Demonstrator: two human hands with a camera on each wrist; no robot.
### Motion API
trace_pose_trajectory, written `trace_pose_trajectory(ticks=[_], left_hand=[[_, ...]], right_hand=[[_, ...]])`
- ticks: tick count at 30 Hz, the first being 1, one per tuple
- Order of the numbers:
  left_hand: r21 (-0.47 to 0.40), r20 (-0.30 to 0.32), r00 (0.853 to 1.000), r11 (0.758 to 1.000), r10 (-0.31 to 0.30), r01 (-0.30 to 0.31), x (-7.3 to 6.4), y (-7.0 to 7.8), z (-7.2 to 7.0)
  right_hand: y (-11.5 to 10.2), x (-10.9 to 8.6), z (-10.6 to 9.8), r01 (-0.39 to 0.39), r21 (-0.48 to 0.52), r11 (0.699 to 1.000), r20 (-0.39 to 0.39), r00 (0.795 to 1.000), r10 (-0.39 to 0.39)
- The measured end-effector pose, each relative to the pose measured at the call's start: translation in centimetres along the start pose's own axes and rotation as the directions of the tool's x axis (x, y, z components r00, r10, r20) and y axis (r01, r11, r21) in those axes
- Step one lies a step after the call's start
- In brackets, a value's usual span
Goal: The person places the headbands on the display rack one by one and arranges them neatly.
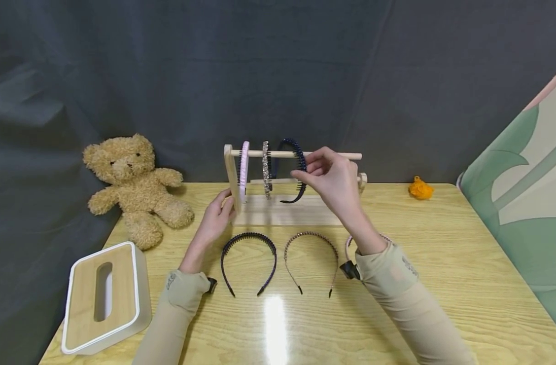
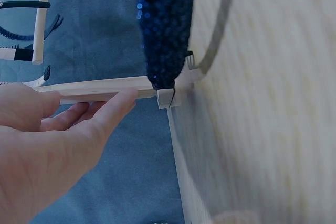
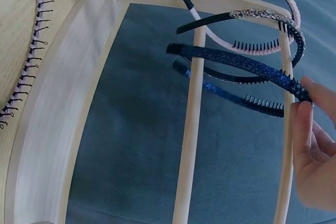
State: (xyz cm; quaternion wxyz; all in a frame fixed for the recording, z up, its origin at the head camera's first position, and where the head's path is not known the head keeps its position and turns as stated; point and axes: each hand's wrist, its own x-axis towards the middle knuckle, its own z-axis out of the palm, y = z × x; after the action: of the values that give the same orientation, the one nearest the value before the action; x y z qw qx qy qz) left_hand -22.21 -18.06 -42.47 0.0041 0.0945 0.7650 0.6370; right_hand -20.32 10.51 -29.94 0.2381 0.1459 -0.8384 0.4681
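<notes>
A wooden headband stand (image 1: 284,210) stands toward the back of the table. My left hand (image 1: 214,219) grips its left upright (image 1: 232,175), thumb on one side and fingers on the other. With thumb and fingertips, my right hand (image 1: 336,183) pinches a dark blue glittery headband (image 3: 236,61), which loops around the stand's upper rod (image 1: 333,155). Left of it on that rod hang a silver rhinestone headband (image 1: 266,172) and a pale pink headband (image 1: 244,167). In the right wrist view, their ends lie by the lower rod (image 3: 188,145).
Before the stand lie a dark headband (image 1: 249,235), a thin beaded headband (image 1: 311,233) and another headband (image 1: 348,247) partly behind my right forearm. A teddy bear (image 1: 138,185) and a tissue box (image 1: 123,294) are at left, an orange pouf-like object (image 1: 421,189) at back right.
</notes>
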Motion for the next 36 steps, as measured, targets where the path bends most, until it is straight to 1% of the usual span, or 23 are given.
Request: trace_pose_trajectory(ticks=[8,13,20,32,36], left_hand=[[-0.009,0.004,1.000,1.000,0.001,-0.001,-0.1,0.0,0.0],[-0.012,0.008,1.000,1.000,-0.010,0.010,-0.1,0.1,0.0],[0.013,0.006,1.000,1.000,0.003,-0.003,-0.1,0.0,0.0],[0.007,0.002,1.000,1.000,0.003,-0.003,-0.1,0.1,0.0],[0.016,-0.001,1.000,1.000,0.003,-0.003,-0.1,0.2,0.0]], right_hand=[[-0.2,-0.2,0.3,-0.009,0.010,1.000,0.002,1.000,0.009],[-0.3,-0.3,0.4,-0.005,0.026,1.000,0.004,1.000,0.005],[-0.4,-0.5,0.6,0.018,0.054,0.998,-0.005,1.000,-0.018],[-0.3,-0.8,0.5,0.088,0.044,0.995,-0.026,0.996,-0.086],[-0.3,-1.1,0.2,0.084,0.062,0.995,-0.030,0.996,-0.082]])
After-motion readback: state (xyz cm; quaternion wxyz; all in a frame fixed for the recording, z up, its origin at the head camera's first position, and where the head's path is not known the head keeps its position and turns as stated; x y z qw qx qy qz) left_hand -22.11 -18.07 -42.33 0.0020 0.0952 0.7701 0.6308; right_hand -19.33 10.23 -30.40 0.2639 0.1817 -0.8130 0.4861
